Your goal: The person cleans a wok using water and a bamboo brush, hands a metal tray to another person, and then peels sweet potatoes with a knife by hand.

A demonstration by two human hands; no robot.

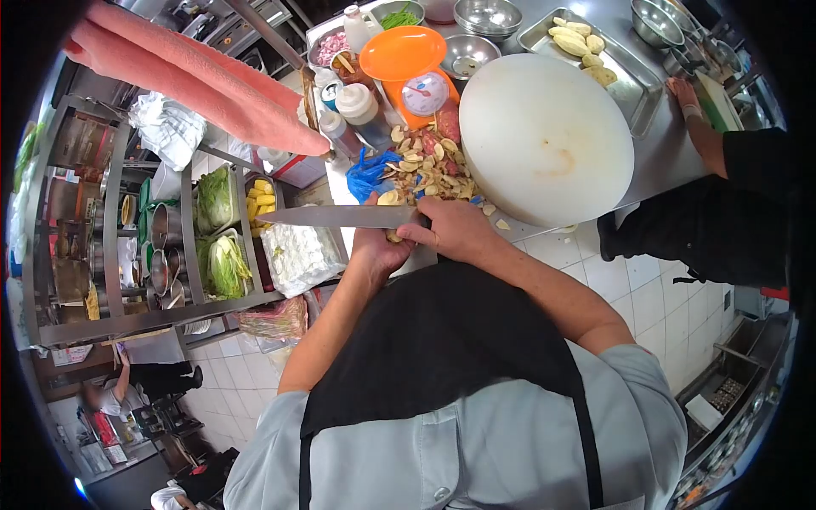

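My right hand [455, 228] is closed round the handle of a large kitchen knife [327, 217], its broad blade pointing left. In my left hand [372, 248] sits a pale, peeled-looking sweet potato [390, 199], partly hidden behind the blade and my fingers. The blade lies across the sweet potato; whether the edge is cutting into it I cannot tell. Just beyond my hands, a heap of peelings [429, 170] covers the table corner, with red-skinned sweet potatoes [447, 124] behind it. A blue plastic bag [371, 172] lies crumpled left of the peelings.
A round white cutting board [546, 140] stands right of the peelings. Behind are an orange scale [425, 92], squeeze bottles [361, 110] and a metal tray [642, 89] with peeled sweet potatoes [575, 38]. A co-worker's hand [682, 92] rests at right. Shelves with cabbage [228, 263] stand left.
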